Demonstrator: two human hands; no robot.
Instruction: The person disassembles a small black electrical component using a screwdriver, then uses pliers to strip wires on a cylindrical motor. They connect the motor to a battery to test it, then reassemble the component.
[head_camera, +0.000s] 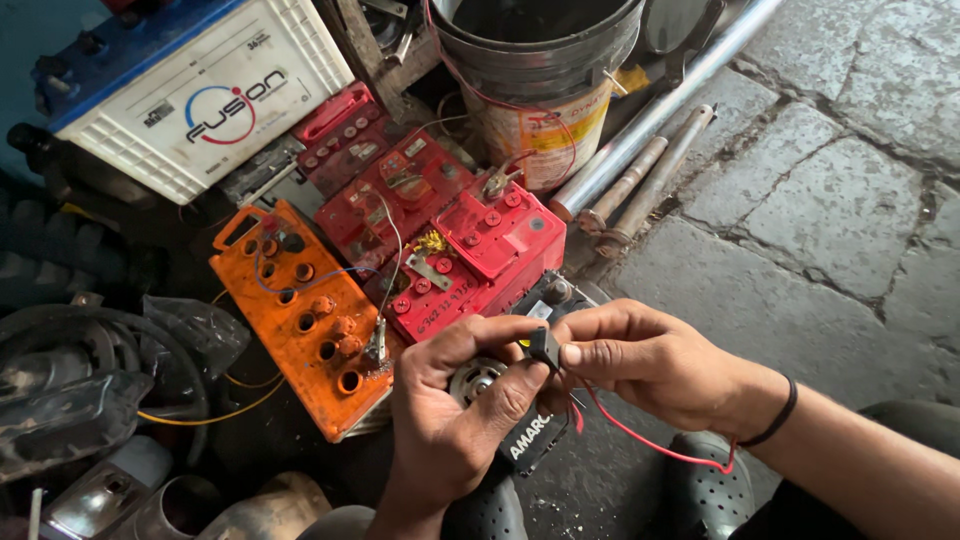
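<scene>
My left hand (450, 410) grips a small round metal part (476, 379), a disc with a ribbed face, low in the middle of the head view. My right hand (645, 355) pinches a small black connector (544, 346) between thumb and forefinger, right against the disc. A thin red wire (640, 440) runs from the connector down under my right wrist. Both hands hover over a black battery (530, 435) standing on the ground.
Several red batteries (490, 235) and an orange battery (305, 320) with open cell holes lie just beyond the hands. A large white and blue battery (190, 95) sits at the back left, a grey bucket (540, 60) and metal pipes (640, 130) behind. Stone paving (800, 220) spreads right.
</scene>
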